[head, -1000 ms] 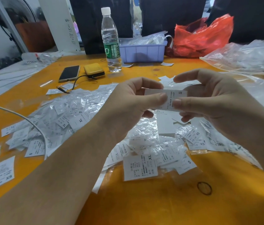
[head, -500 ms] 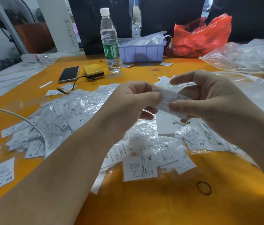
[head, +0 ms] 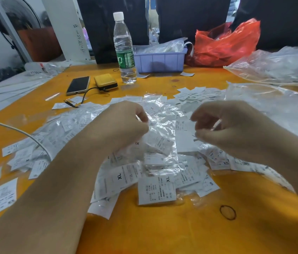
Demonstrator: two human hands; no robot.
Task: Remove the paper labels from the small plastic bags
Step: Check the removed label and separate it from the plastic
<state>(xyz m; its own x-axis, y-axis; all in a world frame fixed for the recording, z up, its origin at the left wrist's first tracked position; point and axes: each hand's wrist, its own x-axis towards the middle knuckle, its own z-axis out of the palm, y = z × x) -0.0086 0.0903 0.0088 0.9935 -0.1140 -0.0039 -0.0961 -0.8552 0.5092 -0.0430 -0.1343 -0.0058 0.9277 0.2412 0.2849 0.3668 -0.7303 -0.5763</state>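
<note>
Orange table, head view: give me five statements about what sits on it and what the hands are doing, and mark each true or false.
1. The clear plastic water bottle with a white cap stands upright. True.
2. The black smartphone lies right of the yellow rectangular case. False: it lies left of it.
3. The lilac plastic bin stands behind the bottle's right side. True.
4. The red plastic bag lies at the table's near edge. False: it sits at the far edge.
5. The left hand and right hand are flat on the table. False: both have curled fingers, raised over the heap of labelled clear bags.
</note>
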